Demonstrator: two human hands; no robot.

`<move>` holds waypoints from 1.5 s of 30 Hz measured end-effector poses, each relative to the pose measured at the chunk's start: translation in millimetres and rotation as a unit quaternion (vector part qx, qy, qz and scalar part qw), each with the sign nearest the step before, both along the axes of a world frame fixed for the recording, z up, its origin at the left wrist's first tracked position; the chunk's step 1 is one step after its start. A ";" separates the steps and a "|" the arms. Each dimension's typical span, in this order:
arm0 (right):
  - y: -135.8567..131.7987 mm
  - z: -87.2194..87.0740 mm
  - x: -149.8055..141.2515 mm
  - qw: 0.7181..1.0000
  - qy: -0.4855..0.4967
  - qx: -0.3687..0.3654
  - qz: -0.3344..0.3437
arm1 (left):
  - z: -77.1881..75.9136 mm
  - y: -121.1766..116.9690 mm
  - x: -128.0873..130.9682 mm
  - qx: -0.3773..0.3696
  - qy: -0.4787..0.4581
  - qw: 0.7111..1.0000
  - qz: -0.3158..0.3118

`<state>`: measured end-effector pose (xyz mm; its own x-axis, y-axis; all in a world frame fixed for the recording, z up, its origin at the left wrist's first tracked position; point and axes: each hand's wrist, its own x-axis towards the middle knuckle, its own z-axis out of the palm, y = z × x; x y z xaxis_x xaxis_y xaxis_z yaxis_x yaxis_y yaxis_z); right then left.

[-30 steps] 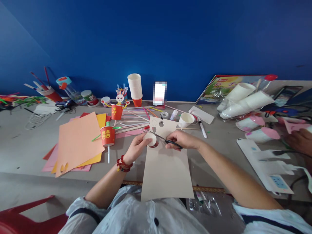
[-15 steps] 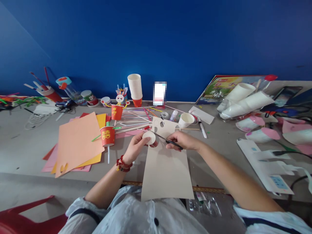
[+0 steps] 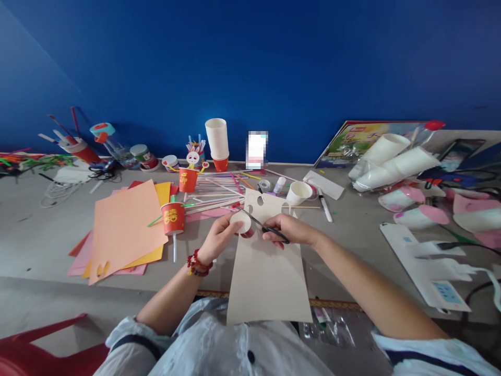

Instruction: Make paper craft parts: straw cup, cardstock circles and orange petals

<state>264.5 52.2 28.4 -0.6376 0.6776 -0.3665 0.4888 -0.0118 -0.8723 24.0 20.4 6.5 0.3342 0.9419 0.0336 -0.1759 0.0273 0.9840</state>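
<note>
1. Centre: the left hand (image 3: 221, 232) pinches a round white paper disc (image 3: 241, 220) over the left edge of a beige rectangular paper sheet (image 3: 270, 287); the right hand (image 3: 287, 228) grasps black-handled metal scissors (image 3: 267, 229).
2. If the pinch slips, the disc could turn and the scissors nick its rim.
3. Far left: a tilted red-and-white paper cup (image 3: 86, 153) holds slender sticks (image 3: 74, 124).

at near centre, a paper sheet (image 3: 270, 282) lies on the table (image 3: 203, 261), its near end past the edge. over its far part, the left hand (image 3: 222, 236) holds a paper disc (image 3: 238, 217), the right hand (image 3: 291, 228) scissors (image 3: 256, 221). on the left is a stack of papers (image 3: 129, 224), with a paper cup (image 3: 173, 219) at its right side. straws (image 3: 213, 186) lie beyond the disc; right, a power strip (image 3: 410, 266).
</note>
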 end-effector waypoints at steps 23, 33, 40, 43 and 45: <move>-2.3 -2.2 -0.7 0.998 0.059 -0.011 -0.011 | 0.4 0.8 1.4 -0.007 -0.018 1.000 -0.002; -3.4 -5.5 0.7 0.997 0.066 -0.010 -0.025 | -1.5 -0.1 1.4 -0.005 -0.017 1.000 -0.004; -1.8 -9.0 2.2 0.998 0.066 -0.002 -0.023 | 1.2 0.1 0.8 0.004 -0.012 1.000 -0.008; -1.0 -10.2 4.2 0.998 0.056 0.005 -0.020 | 1.7 -0.1 0.8 0.000 -0.015 1.000 -0.012; -0.4 -11.2 5.8 0.999 0.045 0.014 -0.019 | 1.4 0.0 0.9 0.001 -0.011 1.000 -0.013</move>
<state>270.3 51.9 17.2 -0.6403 0.7112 -0.2901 0.4082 -0.0049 -0.9129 24.9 20.4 8.0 0.3571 0.9331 0.0425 -0.1973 0.0309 0.9799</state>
